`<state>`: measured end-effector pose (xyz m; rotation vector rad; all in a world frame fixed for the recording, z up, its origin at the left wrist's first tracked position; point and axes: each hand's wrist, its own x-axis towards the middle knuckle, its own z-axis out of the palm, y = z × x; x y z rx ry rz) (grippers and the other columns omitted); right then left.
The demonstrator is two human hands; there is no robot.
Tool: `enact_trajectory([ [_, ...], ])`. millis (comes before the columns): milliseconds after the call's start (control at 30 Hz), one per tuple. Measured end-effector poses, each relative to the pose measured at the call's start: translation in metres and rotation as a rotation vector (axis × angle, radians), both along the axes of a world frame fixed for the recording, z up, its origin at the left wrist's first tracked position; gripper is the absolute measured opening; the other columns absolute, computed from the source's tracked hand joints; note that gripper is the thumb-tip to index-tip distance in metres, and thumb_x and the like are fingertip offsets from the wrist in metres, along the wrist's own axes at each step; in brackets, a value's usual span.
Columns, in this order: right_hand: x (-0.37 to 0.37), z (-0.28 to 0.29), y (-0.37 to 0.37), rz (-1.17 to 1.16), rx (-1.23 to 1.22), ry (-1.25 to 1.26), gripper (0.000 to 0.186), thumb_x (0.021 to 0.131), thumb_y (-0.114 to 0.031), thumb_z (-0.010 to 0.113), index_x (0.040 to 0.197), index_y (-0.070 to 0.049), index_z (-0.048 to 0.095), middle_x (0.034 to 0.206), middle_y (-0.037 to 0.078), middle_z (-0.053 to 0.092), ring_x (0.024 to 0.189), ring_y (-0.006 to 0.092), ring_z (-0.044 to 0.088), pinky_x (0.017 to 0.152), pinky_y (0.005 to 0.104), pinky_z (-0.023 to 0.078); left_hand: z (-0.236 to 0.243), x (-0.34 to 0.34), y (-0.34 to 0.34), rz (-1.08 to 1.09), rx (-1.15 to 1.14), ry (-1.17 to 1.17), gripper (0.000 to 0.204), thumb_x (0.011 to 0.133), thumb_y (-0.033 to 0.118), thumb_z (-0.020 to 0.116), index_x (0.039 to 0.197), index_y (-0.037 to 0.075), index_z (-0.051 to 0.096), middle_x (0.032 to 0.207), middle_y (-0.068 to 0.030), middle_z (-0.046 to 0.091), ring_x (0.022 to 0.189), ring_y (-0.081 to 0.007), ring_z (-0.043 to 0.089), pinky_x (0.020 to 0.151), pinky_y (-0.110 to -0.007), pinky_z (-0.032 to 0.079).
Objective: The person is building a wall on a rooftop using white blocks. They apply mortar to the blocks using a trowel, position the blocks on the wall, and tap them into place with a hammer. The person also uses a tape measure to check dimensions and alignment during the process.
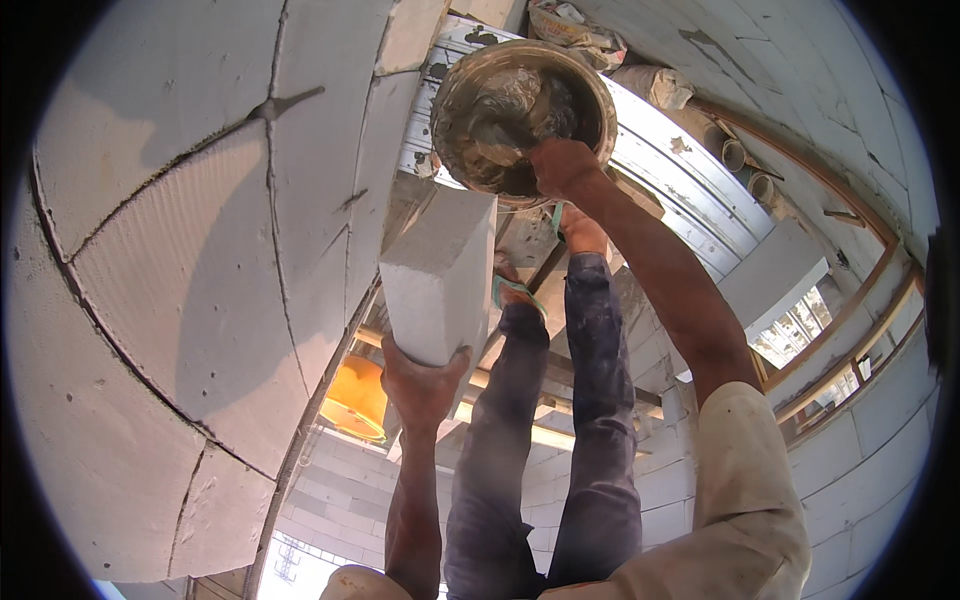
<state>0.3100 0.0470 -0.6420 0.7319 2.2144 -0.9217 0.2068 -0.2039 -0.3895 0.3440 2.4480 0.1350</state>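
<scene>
Head view: left hand grasps the near end of a pale rectangular masonry block, long axis toward a round mortar-smeared bucket, where the right hand reaches, its grip unclear.

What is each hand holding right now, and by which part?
The left hand holds the pale block by its near end. The right hand is at the bucket of wet mix; whether it grips something there cannot be told.
</scene>
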Motion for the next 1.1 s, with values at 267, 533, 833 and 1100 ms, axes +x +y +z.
enact_trajectory([
  [267,0.069,-0.009,0.021,-0.216,-0.132,0.189,0.048,0.088,-0.041,0.073,0.122,-0.007,0.074,0.112,0.019,0.075,0.108,0.0370,0.072,0.097,0.0454,0.057,-0.002,-0.004,-0.006,-0.059,0.065,0.025,0.076,0.062,0.024,0.094,0.119,-0.006,0.055,0.105,-0.0237,0.072,0.091,-0.0362,0.074,0.082,-0.045,0.059],
  [533,0.099,0.030,0.049,-0.232,-0.197,0.342,0.048,0.086,-0.040,0.076,0.126,-0.015,0.073,0.115,0.013,0.076,0.106,0.0339,0.072,0.094,0.0441,0.058,-0.007,-0.006,-0.001,-0.079,0.080,0.023,0.079,0.061,0.023,0.093,0.125,-0.003,0.054,0.107,-0.0239,0.072,0.097,-0.0404,0.074,0.086,-0.048,0.059],
  [833,0.107,0.093,0.016,-0.025,0.086,0.579,0.056,0.078,-0.030,0.083,0.130,-0.013,0.069,0.123,0.010,0.073,0.095,0.0293,0.074,0.080,0.0428,0.061,-0.013,-0.003,0.009,-0.176,0.177,0.084,0.073,0.061,0.021,0.094,0.119,0.000,0.055,0.098,-0.0236,0.073,0.089,-0.0425,0.074,0.078,-0.049,0.060],
  [1100,0.107,0.175,-0.023,-0.108,0.199,0.643,0.063,0.065,-0.011,0.087,0.124,-0.005,0.066,0.097,0.008,0.062,0.076,0.0267,0.068,0.061,0.0396,0.057,-0.022,-0.002,0.015,-0.107,0.108,0.014,0.080,0.060,0.024,0.093,0.124,-0.004,0.054,0.100,-0.0252,0.073,0.090,-0.0434,0.074,0.081,-0.050,0.060],
])
